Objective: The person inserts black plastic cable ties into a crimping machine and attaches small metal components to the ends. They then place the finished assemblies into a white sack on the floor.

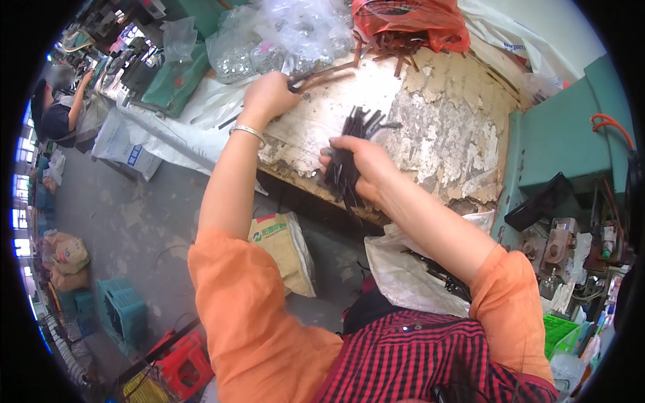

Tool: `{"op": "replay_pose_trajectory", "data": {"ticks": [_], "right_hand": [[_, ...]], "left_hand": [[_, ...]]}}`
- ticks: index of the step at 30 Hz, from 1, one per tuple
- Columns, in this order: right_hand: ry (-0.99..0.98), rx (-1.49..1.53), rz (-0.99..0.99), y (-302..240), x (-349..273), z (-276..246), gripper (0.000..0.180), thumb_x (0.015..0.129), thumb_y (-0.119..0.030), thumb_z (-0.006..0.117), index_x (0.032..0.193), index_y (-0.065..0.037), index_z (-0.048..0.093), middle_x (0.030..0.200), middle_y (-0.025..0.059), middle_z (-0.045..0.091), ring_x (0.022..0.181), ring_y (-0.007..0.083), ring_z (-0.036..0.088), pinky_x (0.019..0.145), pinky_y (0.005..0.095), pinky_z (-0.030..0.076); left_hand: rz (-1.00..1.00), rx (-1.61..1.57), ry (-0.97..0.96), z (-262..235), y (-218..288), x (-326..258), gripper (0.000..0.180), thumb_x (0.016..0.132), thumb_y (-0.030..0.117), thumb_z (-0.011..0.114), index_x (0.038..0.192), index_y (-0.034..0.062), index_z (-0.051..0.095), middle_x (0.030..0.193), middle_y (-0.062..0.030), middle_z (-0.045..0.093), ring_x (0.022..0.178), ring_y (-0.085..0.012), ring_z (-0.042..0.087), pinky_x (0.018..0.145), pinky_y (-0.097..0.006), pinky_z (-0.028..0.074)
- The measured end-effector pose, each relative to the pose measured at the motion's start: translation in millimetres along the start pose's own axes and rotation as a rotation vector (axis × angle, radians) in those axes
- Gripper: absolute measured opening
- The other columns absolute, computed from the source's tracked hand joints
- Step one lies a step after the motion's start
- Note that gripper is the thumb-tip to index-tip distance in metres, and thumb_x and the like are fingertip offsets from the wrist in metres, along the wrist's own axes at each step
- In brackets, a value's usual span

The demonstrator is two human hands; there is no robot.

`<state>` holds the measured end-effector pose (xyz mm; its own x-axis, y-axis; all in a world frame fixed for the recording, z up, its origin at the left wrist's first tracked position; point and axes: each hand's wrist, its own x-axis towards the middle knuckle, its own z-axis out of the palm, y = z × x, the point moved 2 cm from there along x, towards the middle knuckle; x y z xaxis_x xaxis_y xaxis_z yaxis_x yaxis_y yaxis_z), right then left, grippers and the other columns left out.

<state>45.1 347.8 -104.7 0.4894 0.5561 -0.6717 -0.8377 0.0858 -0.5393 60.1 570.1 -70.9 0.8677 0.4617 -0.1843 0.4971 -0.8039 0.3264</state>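
My right hand (366, 161) is closed round a thick bundle of thin dark strips (342, 178) over the worn worktable (430, 127). The strips' ends fan out above and below the fist. Farther left and higher up, my left hand (269, 97) is closed, with fingertips pressed together at the end of some long brown strips (329, 75). These strips slant away to the right across the table. Blur and the fingers hide exactly how many the left hand grips.
Behind my left hand lie clear plastic bags (282, 40) of small metal parts. An open red bag (413, 23) with brown strips sits at the back. Green machinery (571, 141) borders the right side. A yellowish sack (285, 252) stands below the table edge. Another person (57, 114) is at far left.
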Motion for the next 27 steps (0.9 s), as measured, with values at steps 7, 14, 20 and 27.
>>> {"op": "replay_pose_trajectory", "data": {"ticks": [7,14,20,27], "right_hand": [[0.050,0.088,-0.061,-2.4,-94.3,-68.9,0.024,0.093,-0.015,0.067,0.105,0.006,0.061,0.096,0.0158,0.070,0.081,0.0242,0.071,0.073,0.0385,0.060],[0.192,0.168,-0.163,0.1,-165.5,-137.0,0.024,0.092,-0.013,0.069,0.111,0.000,0.060,0.097,0.0174,0.069,0.081,0.0258,0.071,0.076,0.0390,0.059],[0.075,0.142,-0.201,12.3,-186.4,-158.1,0.023,0.093,-0.015,0.070,0.109,-0.001,0.062,0.097,0.0146,0.069,0.082,0.0233,0.071,0.075,0.0354,0.059],[0.101,0.183,-0.136,20.0,-191.1,-162.6,0.020,0.091,-0.011,0.069,0.107,0.000,0.062,0.093,0.0158,0.069,0.080,0.0253,0.071,0.076,0.0388,0.058]], "left_hand": [[0.419,-0.191,-0.107,60.2,120.4,-0.6,0.030,0.072,0.026,0.076,0.089,0.0014,0.075,0.087,-0.0223,0.072,0.084,-0.0375,0.071,0.079,-0.045,0.055],[0.396,-0.368,0.114,44.6,177.9,21.7,0.029,0.078,0.020,0.078,0.097,-0.0018,0.072,0.069,-0.0123,0.067,0.055,-0.0217,0.064,0.053,-0.036,0.050],[0.459,-0.425,-0.101,69.6,188.9,3.7,0.026,0.077,0.023,0.078,0.094,0.0034,0.074,0.073,-0.0109,0.070,0.065,-0.0232,0.066,0.066,-0.037,0.052],[0.778,0.035,-0.038,121.8,288.3,-33.1,0.024,0.077,0.024,0.073,0.097,0.0108,0.074,0.089,-0.0135,0.073,0.089,-0.0357,0.070,0.078,-0.044,0.056]]}}
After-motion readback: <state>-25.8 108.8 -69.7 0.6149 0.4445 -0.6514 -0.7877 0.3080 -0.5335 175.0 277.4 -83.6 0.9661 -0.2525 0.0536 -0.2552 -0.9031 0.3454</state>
